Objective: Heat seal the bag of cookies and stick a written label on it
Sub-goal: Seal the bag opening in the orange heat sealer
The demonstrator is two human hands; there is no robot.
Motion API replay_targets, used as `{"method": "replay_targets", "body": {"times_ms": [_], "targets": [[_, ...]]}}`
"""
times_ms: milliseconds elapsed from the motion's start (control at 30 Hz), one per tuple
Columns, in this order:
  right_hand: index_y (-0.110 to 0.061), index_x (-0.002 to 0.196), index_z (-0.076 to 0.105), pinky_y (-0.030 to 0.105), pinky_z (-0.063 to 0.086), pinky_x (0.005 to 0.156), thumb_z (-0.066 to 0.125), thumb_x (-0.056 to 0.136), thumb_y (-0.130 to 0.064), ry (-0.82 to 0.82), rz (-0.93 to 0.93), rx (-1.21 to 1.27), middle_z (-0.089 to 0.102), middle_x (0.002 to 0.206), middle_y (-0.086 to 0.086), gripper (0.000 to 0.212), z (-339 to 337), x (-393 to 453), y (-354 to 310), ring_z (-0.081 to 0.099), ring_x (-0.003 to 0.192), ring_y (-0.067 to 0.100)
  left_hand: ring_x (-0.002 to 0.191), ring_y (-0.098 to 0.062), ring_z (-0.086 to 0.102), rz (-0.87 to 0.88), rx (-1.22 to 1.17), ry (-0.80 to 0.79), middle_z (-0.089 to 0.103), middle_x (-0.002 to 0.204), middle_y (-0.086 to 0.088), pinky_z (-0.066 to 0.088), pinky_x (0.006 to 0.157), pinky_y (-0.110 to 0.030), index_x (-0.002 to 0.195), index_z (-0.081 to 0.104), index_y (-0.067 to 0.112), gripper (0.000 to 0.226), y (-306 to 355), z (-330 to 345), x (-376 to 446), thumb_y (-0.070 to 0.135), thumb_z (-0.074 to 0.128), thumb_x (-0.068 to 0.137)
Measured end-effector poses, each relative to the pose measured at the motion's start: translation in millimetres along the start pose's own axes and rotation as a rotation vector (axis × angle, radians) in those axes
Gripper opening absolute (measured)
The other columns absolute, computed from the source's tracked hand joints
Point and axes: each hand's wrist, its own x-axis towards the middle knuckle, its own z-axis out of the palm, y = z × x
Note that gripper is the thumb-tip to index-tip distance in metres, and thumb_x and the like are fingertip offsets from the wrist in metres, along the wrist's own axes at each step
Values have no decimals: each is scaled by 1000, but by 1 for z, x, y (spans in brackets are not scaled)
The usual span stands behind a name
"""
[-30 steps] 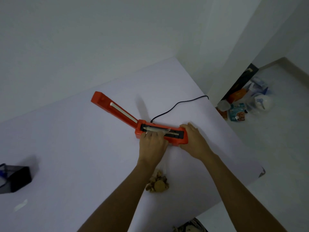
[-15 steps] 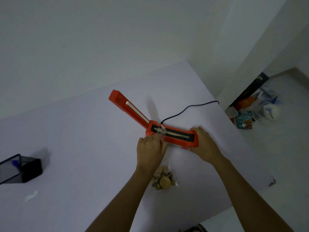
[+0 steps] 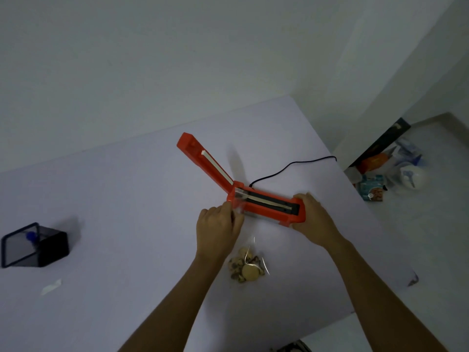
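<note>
An orange heat sealer (image 3: 266, 205) lies on the white table (image 3: 127, 199) with its lid arm raised up and to the left. A clear bag of cookies (image 3: 247, 268) lies in front of it, its open top reaching up to the sealer's hinge end. My left hand (image 3: 218, 228) pinches the top of the bag at the sealer's left end. My right hand (image 3: 313, 219) grips the sealer's right end.
A black cord (image 3: 291, 166) runs from the sealer off the table's right edge. A dark box with a blue item (image 3: 33, 245) stands at the far left, a scrap of white paper (image 3: 50, 287) near it. Packages (image 3: 385, 174) lie on the floor at right.
My left hand has slid the bag's top leftward along the sealing strip to the hinge end. The right hand stays on the sealer. The camera view has shifted.
</note>
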Motion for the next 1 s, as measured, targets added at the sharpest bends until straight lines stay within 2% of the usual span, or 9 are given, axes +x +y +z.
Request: {"method": "replay_targets", "body": {"times_ms": [267, 367, 433, 567, 667, 767, 833, 900, 1000], "targets": [[-11, 125, 47, 53, 45, 100, 88, 63, -33, -22, 62, -18, 54, 117, 8, 77, 1, -1, -2, 54, 110, 27, 40, -11, 27, -22, 6, 36, 32, 47, 7, 35, 45, -28, 60, 41, 16, 26, -9, -13, -8, 22, 40, 85], [-11, 149, 19, 59, 7, 117, 78, 74, -40, -70, 82, -386, 22, 156, 15, 101, 2, -3, -8, 7, 147, 38, 42, -10, 23, -17, 1, 46, 30, 47, 6, 32, 46, -25, 60, 38, 18, 24, -11, -17, -11, 21, 40, 84], [-16, 153, 5, 52, 2, 118, 76, 77, -40, -91, -11, -363, 2, 162, 8, 107, 6, -13, -29, -8, 148, 29, 42, -10, 22, -21, -2, 55, 30, 47, 6, 32, 46, -26, 60, 39, 17, 23, -10, -19, -13, 20, 41, 83], [-37, 150, 19, 33, 27, 113, 77, 74, -46, -287, -84, 125, 22, 154, -18, 96, 31, -43, -93, 20, 141, 3, 43, -10, 21, 10, -18, 99, 27, 50, 9, 25, 49, -23, 60, 40, 18, 24, 0, -23, -14, 19, 44, 83], [-40, 140, 38, 28, 40, 103, 76, 76, -41, -337, -30, 289, 47, 140, -19, 75, 56, -43, -115, 41, 127, -1, 46, -7, 23, 41, -39, 130, 32, 50, 9, 25, 52, -21, 61, 46, 16, 25, 6, -23, -15, 22, 46, 86], [-31, 104, 58, 33, 50, 95, 62, 91, -18, -347, 80, 337, 63, 103, -12, 19, 73, -33, -124, 58, 99, 5, 46, -8, 30, 55, -58, 95, 48, 50, 3, 33, 50, -23, 65, 50, 16, 25, 4, -22, -18, 25, 50, 88], [-24, 84, 58, 35, 52, 86, 50, 97, -11, -339, 149, 528, 61, 82, -5, 20, 75, -27, -129, 59, 81, 10, 48, -9, 40, 56, -100, 54, 54, 55, 3, 40, 52, -26, 68, 53, 16, 28, 0, -25, -20, 30, 47, 91], [-16, 96, 66, 25, 53, 76, 47, 99, -10, -329, 154, 670, 70, 87, -2, 20, 67, -26, -134, 67, 83, 15, 57, -10, 48, -58, -209, 35, 58, 64, 5, 45, 60, -29, 74, 56, 18, 30, -6, -33, -22, 36, 42, 94], [-24, 125, 58, 21, 53, 76, 52, 97, -12, -386, 89, 674, 72, 109, -3, 31, 54, -27, -137, 70, 96, 16, 81, -8, 51, -345, -380, 108, 58, 88, 9, 47, 73, -29, 93, 58, 21, 13, -26, -42, -31, 34, 53, 93]]}}
